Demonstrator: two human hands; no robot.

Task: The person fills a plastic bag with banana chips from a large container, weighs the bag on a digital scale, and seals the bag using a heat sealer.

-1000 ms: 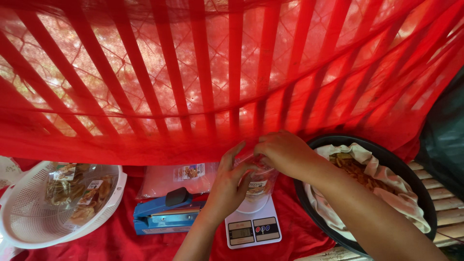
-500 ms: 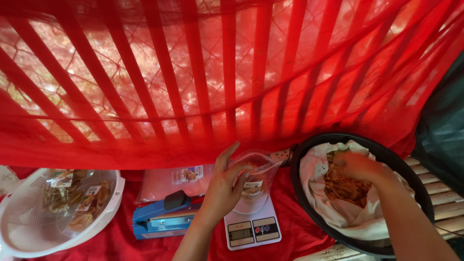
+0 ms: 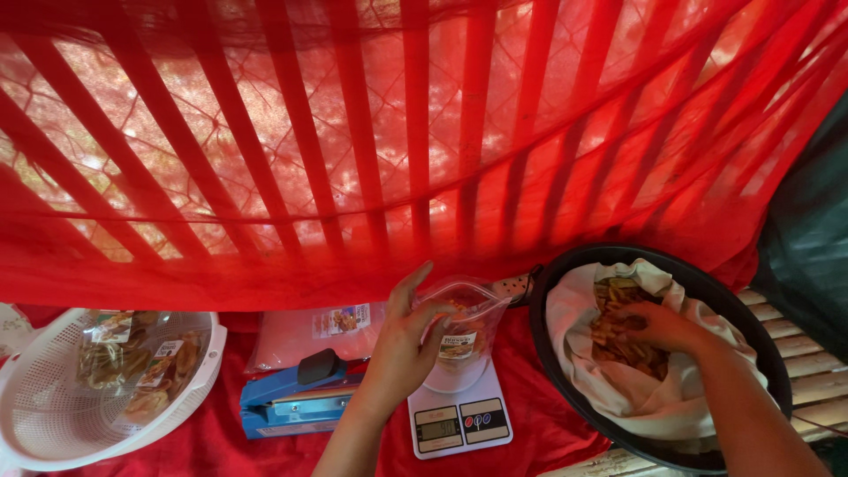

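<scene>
My left hand (image 3: 402,344) holds an open clear plastic bag (image 3: 464,322) upright on a small white kitchen scale (image 3: 458,415). The bag has a label on its front and some brown dried strips inside. My right hand (image 3: 658,327) is down in a wide black basin (image 3: 565,371) lined with white cloth (image 3: 654,402), its fingers closed on the brown dried strips (image 3: 618,331) heaped there.
A blue heat sealer (image 3: 296,402) lies left of the scale. Behind it lies a stack of empty labelled bags (image 3: 314,331). A white colander (image 3: 53,415) at far left holds filled packets (image 3: 146,371). Red netting (image 3: 415,150) hangs over the back; red cloth covers the surface.
My right hand left the bag's mouth, moved right and went down into the basin's strips. My left hand kept hold of the bag on the scale.
</scene>
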